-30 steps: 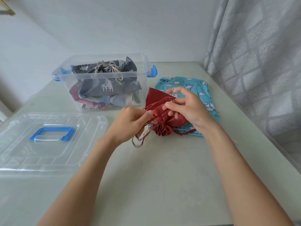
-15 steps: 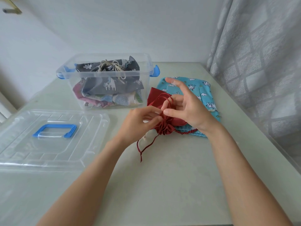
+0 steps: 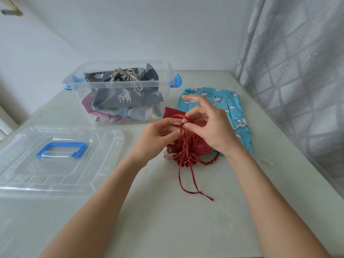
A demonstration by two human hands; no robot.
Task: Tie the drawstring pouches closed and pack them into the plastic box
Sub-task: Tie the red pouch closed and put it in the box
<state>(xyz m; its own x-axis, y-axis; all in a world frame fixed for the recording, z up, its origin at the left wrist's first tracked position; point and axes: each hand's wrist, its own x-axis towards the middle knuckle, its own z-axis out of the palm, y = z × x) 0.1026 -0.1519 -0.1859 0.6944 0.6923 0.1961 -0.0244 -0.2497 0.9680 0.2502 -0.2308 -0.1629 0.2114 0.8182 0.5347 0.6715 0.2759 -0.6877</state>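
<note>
A red drawstring pouch [image 3: 193, 148] lies gathered on the table, partly on top of a turquoise unicorn-print pouch [image 3: 230, 108]. My left hand [image 3: 158, 136] and my right hand [image 3: 206, 125] meet above the red pouch, each pinching its red cord [image 3: 181, 172], which loops between the fingertips. The cord's loose ends trail toward me on the table. The clear plastic box [image 3: 78, 84] with blue latches stands behind, holding a grey tied pouch [image 3: 126, 95] and several other patterned pouches.
The box's clear lid [image 3: 24, 164] with a blue handle [image 3: 61, 149] lies flat at the left. A grey patterned curtain [image 3: 297, 71] hangs along the table's right edge. A white wall stands behind the box.
Both hands have kept working the red cord; its loose ends now trail farther toward me on the table, and a loop has formed between my fingertips.
</note>
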